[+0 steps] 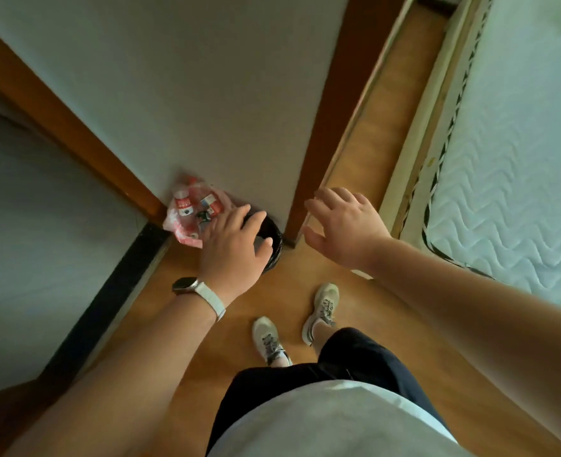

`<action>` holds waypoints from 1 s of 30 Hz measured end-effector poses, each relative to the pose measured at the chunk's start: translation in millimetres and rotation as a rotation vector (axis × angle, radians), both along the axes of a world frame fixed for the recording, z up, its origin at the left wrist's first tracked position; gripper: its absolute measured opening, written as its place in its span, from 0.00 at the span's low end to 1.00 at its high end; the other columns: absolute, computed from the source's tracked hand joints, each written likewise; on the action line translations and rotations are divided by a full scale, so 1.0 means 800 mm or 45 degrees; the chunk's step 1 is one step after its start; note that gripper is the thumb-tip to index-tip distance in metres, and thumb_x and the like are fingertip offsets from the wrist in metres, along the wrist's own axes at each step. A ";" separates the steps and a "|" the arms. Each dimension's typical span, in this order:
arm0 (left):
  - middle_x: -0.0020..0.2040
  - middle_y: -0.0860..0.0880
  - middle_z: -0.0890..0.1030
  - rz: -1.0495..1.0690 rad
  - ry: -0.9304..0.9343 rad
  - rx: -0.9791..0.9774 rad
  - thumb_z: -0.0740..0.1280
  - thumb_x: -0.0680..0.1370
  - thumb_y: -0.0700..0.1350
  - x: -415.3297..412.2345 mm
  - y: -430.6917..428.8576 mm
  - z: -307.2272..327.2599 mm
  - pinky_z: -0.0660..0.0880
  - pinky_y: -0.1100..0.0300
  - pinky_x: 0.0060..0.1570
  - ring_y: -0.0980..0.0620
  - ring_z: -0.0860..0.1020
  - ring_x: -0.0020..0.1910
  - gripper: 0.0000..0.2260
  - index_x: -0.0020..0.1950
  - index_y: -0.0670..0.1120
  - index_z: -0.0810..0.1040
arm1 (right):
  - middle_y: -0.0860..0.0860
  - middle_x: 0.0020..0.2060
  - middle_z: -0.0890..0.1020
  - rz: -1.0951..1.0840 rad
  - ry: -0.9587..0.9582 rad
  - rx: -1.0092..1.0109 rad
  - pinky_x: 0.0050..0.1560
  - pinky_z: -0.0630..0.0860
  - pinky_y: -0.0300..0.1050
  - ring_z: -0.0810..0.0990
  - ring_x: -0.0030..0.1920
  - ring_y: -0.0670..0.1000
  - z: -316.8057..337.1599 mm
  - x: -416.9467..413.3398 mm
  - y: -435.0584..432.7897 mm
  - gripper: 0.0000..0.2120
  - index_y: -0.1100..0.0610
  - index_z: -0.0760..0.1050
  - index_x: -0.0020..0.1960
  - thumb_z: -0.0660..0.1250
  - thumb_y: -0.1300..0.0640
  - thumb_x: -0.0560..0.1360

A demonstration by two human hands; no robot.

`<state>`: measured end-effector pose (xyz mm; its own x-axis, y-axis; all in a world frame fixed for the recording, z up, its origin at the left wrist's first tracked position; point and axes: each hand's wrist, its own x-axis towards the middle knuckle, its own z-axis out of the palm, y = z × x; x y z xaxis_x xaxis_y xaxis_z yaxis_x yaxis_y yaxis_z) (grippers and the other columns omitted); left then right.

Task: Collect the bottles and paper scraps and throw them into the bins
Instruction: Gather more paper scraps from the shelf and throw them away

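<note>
A black bin (pixel 274 245) stands on the wooden floor against the white wall, mostly hidden under my left hand. Left of it lies a red-and-clear plastic bag (pixel 191 207) stuffed with several bottles that carry red labels. My left hand (pixel 234 245), with a watch on its wrist, hovers over the bin with its fingers apart and nothing in it. My right hand (pixel 343 225) hangs to the right of the bin, fingers spread, also holding nothing. No paper scraps show.
A brown door frame (pixel 318 127) rises right of the bin. A bed with a white quilted mattress (pixel 509 159) fills the right side. A dark threshold strip (pixel 107 298) edges grey floor at the left. My two feet in pale sneakers (pixel 322 308) stand behind the bin.
</note>
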<state>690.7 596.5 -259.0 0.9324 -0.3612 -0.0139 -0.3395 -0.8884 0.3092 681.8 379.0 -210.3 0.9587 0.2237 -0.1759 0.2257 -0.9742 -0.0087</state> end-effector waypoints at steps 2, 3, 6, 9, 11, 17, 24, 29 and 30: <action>0.69 0.44 0.73 -0.067 -0.047 -0.023 0.64 0.78 0.53 -0.006 -0.021 0.018 0.67 0.43 0.66 0.42 0.69 0.68 0.21 0.70 0.48 0.73 | 0.51 0.64 0.74 -0.061 -0.023 -0.014 0.63 0.69 0.53 0.71 0.64 0.56 0.020 -0.023 -0.023 0.24 0.51 0.70 0.67 0.53 0.39 0.78; 0.69 0.44 0.73 -0.103 -0.068 -0.030 0.64 0.78 0.53 -0.008 -0.032 0.027 0.67 0.43 0.66 0.42 0.70 0.68 0.20 0.69 0.48 0.73 | 0.51 0.65 0.74 -0.092 -0.032 -0.018 0.64 0.69 0.54 0.71 0.65 0.56 0.030 -0.035 -0.035 0.24 0.51 0.69 0.68 0.52 0.38 0.78; 0.70 0.45 0.73 -0.216 -0.131 -0.011 0.61 0.79 0.55 -0.016 -0.069 0.057 0.68 0.43 0.66 0.43 0.70 0.69 0.21 0.70 0.49 0.73 | 0.51 0.66 0.73 -0.185 -0.074 -0.005 0.66 0.67 0.55 0.70 0.67 0.56 0.057 -0.073 -0.074 0.25 0.49 0.68 0.69 0.51 0.38 0.78; 0.69 0.44 0.74 -0.314 -0.218 -0.015 0.61 0.78 0.54 -0.031 -0.111 0.083 0.68 0.41 0.66 0.43 0.70 0.68 0.20 0.69 0.49 0.74 | 0.51 0.67 0.72 -0.268 -0.137 -0.020 0.68 0.65 0.54 0.69 0.68 0.55 0.081 -0.114 -0.119 0.25 0.49 0.68 0.69 0.52 0.38 0.78; 0.68 0.44 0.75 -0.361 -0.261 -0.022 0.61 0.78 0.54 -0.049 -0.143 0.099 0.68 0.42 0.66 0.42 0.71 0.68 0.20 0.68 0.48 0.75 | 0.50 0.66 0.72 -0.329 -0.174 -0.034 0.67 0.65 0.53 0.69 0.68 0.55 0.094 -0.146 -0.150 0.23 0.50 0.69 0.68 0.54 0.39 0.79; 0.69 0.44 0.74 -0.537 -0.325 -0.072 0.61 0.79 0.54 -0.133 -0.268 0.136 0.65 0.43 0.68 0.44 0.70 0.69 0.20 0.68 0.49 0.75 | 0.51 0.66 0.73 -0.557 -0.255 0.006 0.67 0.65 0.54 0.68 0.69 0.56 0.132 -0.276 -0.252 0.24 0.51 0.71 0.66 0.52 0.39 0.78; 0.67 0.42 0.75 -0.891 -0.374 -0.165 0.61 0.77 0.54 -0.259 -0.443 0.159 0.69 0.42 0.65 0.41 0.71 0.67 0.20 0.66 0.48 0.76 | 0.51 0.70 0.70 -0.897 -0.345 -0.014 0.69 0.61 0.53 0.65 0.71 0.56 0.153 -0.476 -0.376 0.24 0.51 0.69 0.70 0.56 0.40 0.79; 0.64 0.43 0.77 -1.175 -0.375 -0.185 0.60 0.76 0.55 -0.352 -0.544 0.167 0.71 0.44 0.58 0.41 0.74 0.62 0.21 0.64 0.48 0.76 | 0.50 0.73 0.65 -1.170 -0.367 -0.035 0.71 0.57 0.51 0.60 0.73 0.53 0.153 -0.614 -0.436 0.26 0.50 0.64 0.73 0.53 0.39 0.79; 0.63 0.43 0.77 -1.225 -0.383 -0.195 0.60 0.75 0.55 -0.368 -0.562 0.170 0.72 0.44 0.58 0.41 0.75 0.61 0.21 0.64 0.48 0.77 | 0.50 0.73 0.65 -1.222 -0.370 -0.040 0.71 0.57 0.51 0.60 0.73 0.53 0.153 -0.638 -0.444 0.26 0.49 0.64 0.73 0.54 0.39 0.79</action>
